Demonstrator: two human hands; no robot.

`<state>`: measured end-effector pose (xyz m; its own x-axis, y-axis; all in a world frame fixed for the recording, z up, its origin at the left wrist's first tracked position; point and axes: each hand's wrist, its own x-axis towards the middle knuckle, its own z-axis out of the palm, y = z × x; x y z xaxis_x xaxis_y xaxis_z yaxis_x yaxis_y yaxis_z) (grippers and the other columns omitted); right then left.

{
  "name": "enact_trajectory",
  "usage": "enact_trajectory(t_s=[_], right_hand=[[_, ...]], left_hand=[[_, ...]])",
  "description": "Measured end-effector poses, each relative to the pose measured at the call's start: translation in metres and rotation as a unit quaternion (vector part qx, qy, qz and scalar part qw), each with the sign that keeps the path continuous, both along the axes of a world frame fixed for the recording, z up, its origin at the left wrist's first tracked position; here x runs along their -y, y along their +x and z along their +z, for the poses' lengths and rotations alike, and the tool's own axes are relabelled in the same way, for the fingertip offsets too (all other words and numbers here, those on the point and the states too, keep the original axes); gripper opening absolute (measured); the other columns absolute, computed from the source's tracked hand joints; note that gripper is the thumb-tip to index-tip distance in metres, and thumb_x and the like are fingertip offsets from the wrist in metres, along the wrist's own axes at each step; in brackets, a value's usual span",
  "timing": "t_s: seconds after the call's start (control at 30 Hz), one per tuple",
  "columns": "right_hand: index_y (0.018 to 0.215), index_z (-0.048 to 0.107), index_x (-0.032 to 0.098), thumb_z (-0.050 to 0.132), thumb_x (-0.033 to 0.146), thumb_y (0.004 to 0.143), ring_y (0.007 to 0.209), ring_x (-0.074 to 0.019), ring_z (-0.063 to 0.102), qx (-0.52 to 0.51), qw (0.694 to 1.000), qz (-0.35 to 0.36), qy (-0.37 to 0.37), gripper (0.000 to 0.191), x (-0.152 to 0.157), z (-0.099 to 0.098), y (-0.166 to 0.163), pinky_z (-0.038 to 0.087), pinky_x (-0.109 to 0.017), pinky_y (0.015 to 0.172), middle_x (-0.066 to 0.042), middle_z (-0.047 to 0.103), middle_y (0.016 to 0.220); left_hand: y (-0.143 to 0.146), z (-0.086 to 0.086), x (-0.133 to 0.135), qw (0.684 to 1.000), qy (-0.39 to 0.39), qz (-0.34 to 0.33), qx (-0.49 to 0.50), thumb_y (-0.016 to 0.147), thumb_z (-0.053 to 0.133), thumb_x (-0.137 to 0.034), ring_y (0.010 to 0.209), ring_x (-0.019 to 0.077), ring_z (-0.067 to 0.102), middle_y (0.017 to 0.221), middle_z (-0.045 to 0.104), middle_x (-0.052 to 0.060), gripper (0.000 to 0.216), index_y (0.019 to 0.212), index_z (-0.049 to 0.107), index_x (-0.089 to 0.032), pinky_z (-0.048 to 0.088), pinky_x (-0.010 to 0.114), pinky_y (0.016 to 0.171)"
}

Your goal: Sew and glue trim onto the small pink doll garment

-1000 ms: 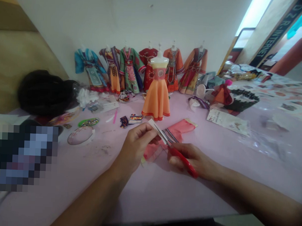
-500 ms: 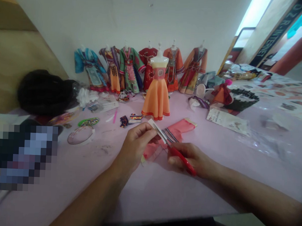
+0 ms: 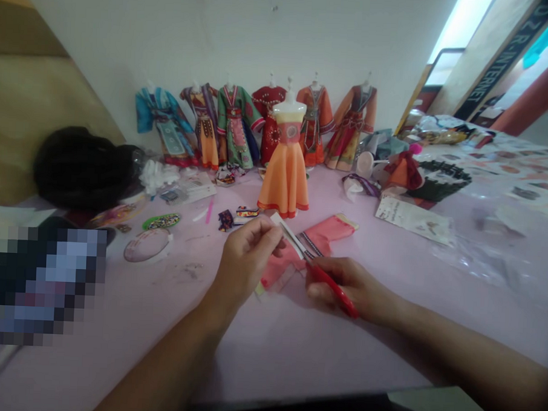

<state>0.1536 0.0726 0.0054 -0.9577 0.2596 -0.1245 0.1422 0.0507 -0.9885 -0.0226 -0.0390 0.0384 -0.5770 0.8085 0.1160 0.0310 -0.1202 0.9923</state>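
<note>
My left hand (image 3: 245, 259) pinches a small white strip (image 3: 280, 223) above the pink table (image 3: 340, 348). My right hand (image 3: 350, 286) grips red-handled scissors (image 3: 331, 285), and their blades (image 3: 296, 241) meet the strip's edge. Under both hands lies a pink doll garment (image 3: 320, 236) with a patterned band. Just behind it stands a small mannequin in an orange dress (image 3: 285, 169).
Several doll costumes (image 3: 234, 128) stand in a row along the white wall. Black fabric (image 3: 80, 167) and small trims (image 3: 159, 222) lie at the left. A paper sheet (image 3: 412, 219), plastic bags (image 3: 471, 253) and more craft pieces fill the right.
Both hands have shifted slightly toward the far side with the strip and scissors; otherwise nothing has moved.
</note>
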Motion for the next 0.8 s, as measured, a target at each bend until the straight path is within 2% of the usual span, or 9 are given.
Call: enact_trajectory(t_s=[0.07,0.17,0.5,0.67,0.8], right_hand=[[0.075,0.049,0.018,0.072,0.06,0.089,0.056,-0.0076,0.038,-0.004,1.0,-0.002,0.001,0.05,-0.0006,-0.0007,0.0009,0.027,-0.024,0.05,0.005,0.045,0.065],[0.075,0.049,0.018,0.073,0.059,0.089,0.056,-0.0077,0.038,-0.003,1.0,-0.002,0.01,0.05,-0.0006,-0.0009,0.0015,0.026,-0.024,0.049,0.005,0.045,0.064],[0.076,0.05,0.017,0.071,0.065,0.087,0.059,-0.0092,0.038,0.009,0.998,-0.008,0.062,0.053,-0.0001,-0.0006,0.0005,0.028,-0.026,0.052,0.003,0.044,0.066],[0.078,0.056,0.016,0.076,0.062,0.084,0.065,-0.0111,0.041,0.008,0.995,-0.018,0.1,0.051,-0.0026,-0.0029,0.0012,0.032,-0.026,0.057,0.001,0.05,0.073],[0.083,0.06,0.016,0.078,0.068,0.078,0.07,-0.0137,0.046,0.009,0.993,-0.02,0.117,0.055,-0.0039,-0.0008,0.0024,0.036,-0.027,0.06,-0.001,0.054,0.077]], left_hand=[[-0.0016,-0.0002,0.0005,1.0,0.016,0.003,-0.007,0.085,0.07,-0.025,0.068,0.0127,0.063,0.071,0.068,0.0,0.017,0.07,0.067,-0.018,0.051,0.026,0.069],[-0.0026,-0.0024,0.0003,0.999,0.022,-0.02,0.034,0.085,0.07,-0.024,0.068,0.012,0.063,0.071,0.068,0.0,0.016,0.07,0.067,-0.018,0.051,0.024,0.068],[-0.0047,-0.0072,-0.0008,0.986,0.001,-0.067,0.155,0.076,0.076,-0.022,0.066,0.0095,0.063,0.068,0.068,-0.001,0.01,0.072,0.07,-0.015,0.049,0.022,0.068],[-0.0034,-0.0056,0.0002,0.978,0.007,-0.084,0.191,0.075,0.076,-0.019,0.064,0.0087,0.063,0.068,0.068,-0.002,0.009,0.07,0.069,-0.016,0.048,0.021,0.068],[-0.0029,-0.0025,0.0002,0.976,0.015,-0.095,0.194,0.075,0.075,-0.018,0.064,0.008,0.062,0.066,0.068,-0.002,0.01,0.068,0.069,-0.015,0.048,0.02,0.066]])
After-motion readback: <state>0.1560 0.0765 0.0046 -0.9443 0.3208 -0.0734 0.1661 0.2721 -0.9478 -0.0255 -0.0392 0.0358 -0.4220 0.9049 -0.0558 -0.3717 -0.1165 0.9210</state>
